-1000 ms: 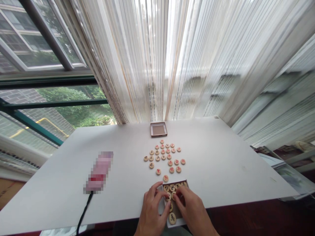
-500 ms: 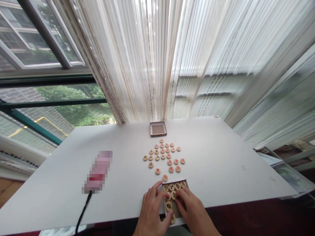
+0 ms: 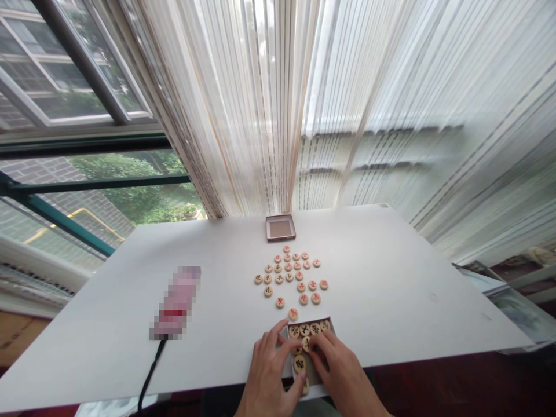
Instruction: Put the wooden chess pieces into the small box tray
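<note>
A small open box [image 3: 313,376] sits at the table's near edge, partly filled with round wooden Chinese chess pieces with black characters. My left hand [image 3: 271,370] curls over the box's left side, steadying it. Its index finger touches a piece in the second row, and its thumb lies by a piece [image 3: 299,364] near the lower left. Inside the box, the bent fingers of my right hand [image 3: 341,370] pinch a black-character chess piece [image 3: 306,344]. Just beyond the box lies a red-character piece [image 3: 293,314]. My fingers hide part of the box.
Several more red and black chess pieces [image 3: 288,267] lie spread over the white table [image 3: 377,278]. Behind them is the shallow box lid [image 3: 280,227]. A blurred pink object [image 3: 176,304] with a black cord [image 3: 152,370] lies at left. String curtains [image 3: 278,116] hang behind.
The view has shifted slightly. Both hands stay at the box, with the right fingers still at the same piece; the loose pieces keep their arrangement.
</note>
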Available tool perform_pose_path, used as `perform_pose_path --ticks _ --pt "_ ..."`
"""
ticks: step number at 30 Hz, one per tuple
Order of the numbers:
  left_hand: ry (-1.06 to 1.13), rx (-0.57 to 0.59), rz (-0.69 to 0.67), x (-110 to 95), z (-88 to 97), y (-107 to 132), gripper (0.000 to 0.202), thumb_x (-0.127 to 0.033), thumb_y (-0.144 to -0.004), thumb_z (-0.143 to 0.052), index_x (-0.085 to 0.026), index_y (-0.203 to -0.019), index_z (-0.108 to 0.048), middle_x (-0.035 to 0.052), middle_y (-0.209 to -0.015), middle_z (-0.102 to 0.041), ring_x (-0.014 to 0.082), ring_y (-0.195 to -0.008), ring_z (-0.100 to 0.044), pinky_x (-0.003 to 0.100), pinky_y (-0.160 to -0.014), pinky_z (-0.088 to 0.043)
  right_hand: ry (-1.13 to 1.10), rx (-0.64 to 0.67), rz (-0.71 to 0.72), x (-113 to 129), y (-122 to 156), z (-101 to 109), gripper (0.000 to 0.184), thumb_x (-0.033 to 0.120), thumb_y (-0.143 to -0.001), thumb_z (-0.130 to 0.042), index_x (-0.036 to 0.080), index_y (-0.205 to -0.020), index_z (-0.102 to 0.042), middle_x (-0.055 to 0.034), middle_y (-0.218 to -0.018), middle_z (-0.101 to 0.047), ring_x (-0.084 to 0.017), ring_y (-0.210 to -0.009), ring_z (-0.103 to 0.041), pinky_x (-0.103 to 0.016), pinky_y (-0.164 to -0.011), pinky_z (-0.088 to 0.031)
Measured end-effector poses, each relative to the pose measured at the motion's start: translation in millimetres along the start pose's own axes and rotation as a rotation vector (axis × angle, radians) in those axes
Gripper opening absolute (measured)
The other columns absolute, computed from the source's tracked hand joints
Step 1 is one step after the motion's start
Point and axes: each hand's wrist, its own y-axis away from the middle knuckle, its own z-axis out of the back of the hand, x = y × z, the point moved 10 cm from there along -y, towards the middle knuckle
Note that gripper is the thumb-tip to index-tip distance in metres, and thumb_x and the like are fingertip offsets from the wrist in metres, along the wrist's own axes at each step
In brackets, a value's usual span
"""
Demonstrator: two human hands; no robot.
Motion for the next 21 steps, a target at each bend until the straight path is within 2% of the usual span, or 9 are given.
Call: perform_pose_path --ticks 5,14,21 --pt "-0.005 0.014 -0.013 2.8 -2.9 0.9 0.045 -0.018 -0.072 -0.075 -0.03 -0.115 -0.07 0.0101 -0.151 -0.052 0.0343 -0.117 -0.063 0.052 -0.098 -0.054 -0.002 0.016 -0.001 -0.6 0.2 -1.0 0.023 0.005 -0.092 -0.053 0.023 -0.094 -0.066 -0.0032 -0.094 -0.068 -0.021 -0.082 -0.07 -0.029 -0.072 -0.055" --pt "-0.035 0.048 -0.005 0.4 1.4 -3.4 0.038 -0.02 -0.078 -0.072 -0.029 -0.115 -0.069 0.0104 -0.15 -0.054 0.0352 -0.124 -0.06 0.052 -0.1 -0.053 0.03 0.04 -0.007 0.6 -0.2 -2.2 0.023 0.003 -0.094 -0.051 0.022 -0.093 -0.064 -0.0035 -0.094 -0.068 -0.021 -0.082 -0.071 -0.03 -0.073 -0.056" --pt "-0.038 0.091 0.001 5.0 -4.5 -1.4 0.039 -0.019 -0.08 -0.069 -0.029 -0.118 -0.067 0.0111 -0.153 -0.05 0.0355 -0.126 -0.057 0.054 -0.102 -0.05 0.04 0.081 -0.014 5.1 -1.4 -2.9 0.021 0.005 -0.096 -0.053 0.022 -0.097 -0.065 -0.0057 -0.098 -0.068 -0.023 -0.086 -0.071 -0.034 -0.076 -0.058"
